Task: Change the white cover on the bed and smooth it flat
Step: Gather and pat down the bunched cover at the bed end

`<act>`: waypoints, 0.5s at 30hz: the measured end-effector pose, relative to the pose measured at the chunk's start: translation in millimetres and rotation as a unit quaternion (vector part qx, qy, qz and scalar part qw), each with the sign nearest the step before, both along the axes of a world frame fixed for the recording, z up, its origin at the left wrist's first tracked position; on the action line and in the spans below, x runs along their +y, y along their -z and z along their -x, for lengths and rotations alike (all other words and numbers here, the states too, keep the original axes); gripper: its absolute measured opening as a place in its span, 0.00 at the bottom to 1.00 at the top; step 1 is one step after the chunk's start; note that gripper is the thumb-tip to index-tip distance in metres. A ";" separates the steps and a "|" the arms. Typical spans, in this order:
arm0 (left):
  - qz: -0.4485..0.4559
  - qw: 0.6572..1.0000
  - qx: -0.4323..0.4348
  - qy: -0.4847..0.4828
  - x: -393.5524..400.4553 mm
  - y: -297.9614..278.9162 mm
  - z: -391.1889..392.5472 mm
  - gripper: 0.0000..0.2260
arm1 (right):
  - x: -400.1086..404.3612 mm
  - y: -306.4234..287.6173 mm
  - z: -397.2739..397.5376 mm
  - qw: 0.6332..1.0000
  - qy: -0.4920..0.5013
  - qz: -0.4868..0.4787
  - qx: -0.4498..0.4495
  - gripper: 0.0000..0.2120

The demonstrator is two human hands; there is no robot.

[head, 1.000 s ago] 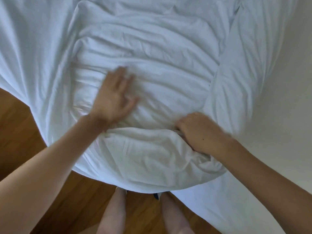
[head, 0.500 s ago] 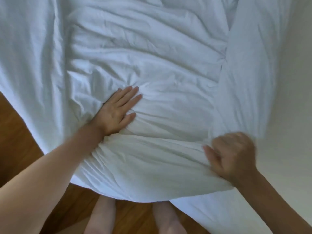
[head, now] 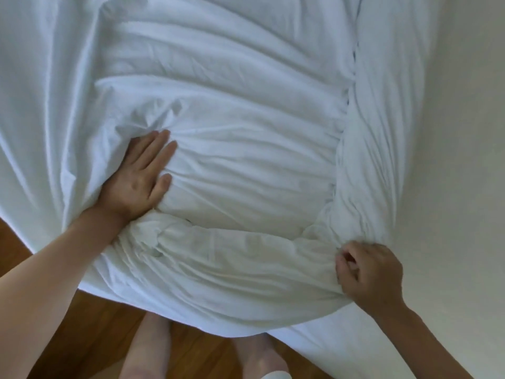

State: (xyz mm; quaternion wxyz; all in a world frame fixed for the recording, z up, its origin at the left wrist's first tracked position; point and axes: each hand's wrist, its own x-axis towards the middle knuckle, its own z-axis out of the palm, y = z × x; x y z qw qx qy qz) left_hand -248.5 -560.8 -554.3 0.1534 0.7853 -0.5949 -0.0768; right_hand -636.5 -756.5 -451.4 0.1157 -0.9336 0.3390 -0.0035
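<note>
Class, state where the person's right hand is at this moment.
In the head view it sits at lower right: the right hand grips the near edge of the white cover.

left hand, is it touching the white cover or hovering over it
Touching. The head view shows the left hand lying flat with its palm and straight fingers pressed into the white cover, fabric creasing around it.

Both forearms are bare to the edge of view, with no sleeves, watch or rings showing on the left hand (head: 139, 179) or the right hand (head: 371, 274). At six o'clock two bare legs (head: 147, 348) show; a white sock cuff (head: 276, 374) sits at the right ankle.
</note>
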 end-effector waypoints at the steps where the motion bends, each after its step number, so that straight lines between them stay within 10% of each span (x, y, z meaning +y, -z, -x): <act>1: -0.006 1.000 -0.003 -0.019 -1.5 -2.7 3.9 0.23 | -2.0 -4.3 -10.4 1.000 0.007 -0.009 0.013 0.12; 5: -0.031 0.996 0.031 -0.081 -22.6 -20.8 36.8 0.27 | -2.4 3.2 -51.6 0.992 -0.114 -0.024 0.041 0.13; 11: 0.046 0.974 0.056 0.215 -26.7 -39.5 123.0 0.26 | 6.5 29.0 -64.8 0.961 -0.228 -0.106 0.114 0.22; 15: 0.001 0.967 0.067 0.247 -7.7 -23.3 132.3 0.22 | 20.5 19.7 -54.8 0.945 -0.288 -0.112 0.104 0.24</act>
